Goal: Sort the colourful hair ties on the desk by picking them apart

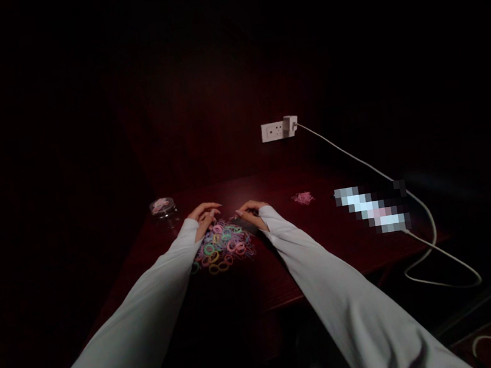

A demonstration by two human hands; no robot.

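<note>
Near the middle of the frame, both our hands were over the bench (267, 280), with a pile of small coloured rings and bands (223, 247) just below them. In that pile we saw pink, green, yellow and bluish pieces, the thicker rings lying among many thin bands. Our left hand (203, 216) was at the pile's upper left edge, fingers bent and thumb tip close to them; our right hand (253, 209) was at its upper right, fingers curled, the two hands a little apart. We could not tell whether either grip was clamped on a band, as the fingertips were too small and dim. Pale sleeves (147, 312) ran up from the lower corners to both wrists. Right of centre, well apart from the rings, we had a small pink heap (304, 198). A clear jar (163, 207) with pinkish contents stood left of centre. Farther right lay a bright pixelated object (369, 208), joined by a white cable (352, 154) to a plug (291, 124) in the wall socket (271, 133).
</note>
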